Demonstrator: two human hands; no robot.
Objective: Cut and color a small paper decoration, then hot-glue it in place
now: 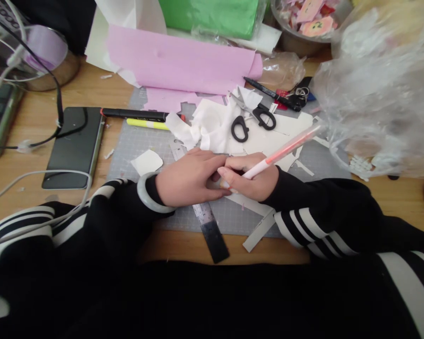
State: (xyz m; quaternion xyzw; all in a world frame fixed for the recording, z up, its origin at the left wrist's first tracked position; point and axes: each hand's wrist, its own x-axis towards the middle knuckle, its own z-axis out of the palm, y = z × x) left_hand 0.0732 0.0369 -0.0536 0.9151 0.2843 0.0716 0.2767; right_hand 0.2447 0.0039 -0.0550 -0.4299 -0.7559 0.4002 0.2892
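Observation:
My right hand (256, 178) is closed round a white and orange pen (279, 154), its tip pointing down to the left between my hands. Beside it, my left hand (194, 178) curls over a small piece that is mostly hidden, thumb and fingers close together near the pen tip. Under my left hand a metal ruler (204, 214) with a dark end runs across the grey cutting mat (183, 221). Black-handled scissors (249, 117) lie just beyond my hands on white paper scraps (215, 120).
Pink sheets (183, 61) and a green pack (212, 16) lie at the back. A phone (74, 146) and cables are on the left, dark markers (137, 114) beside it. Clear plastic bags (385, 94) and a metal bowl (291, 42) stand right.

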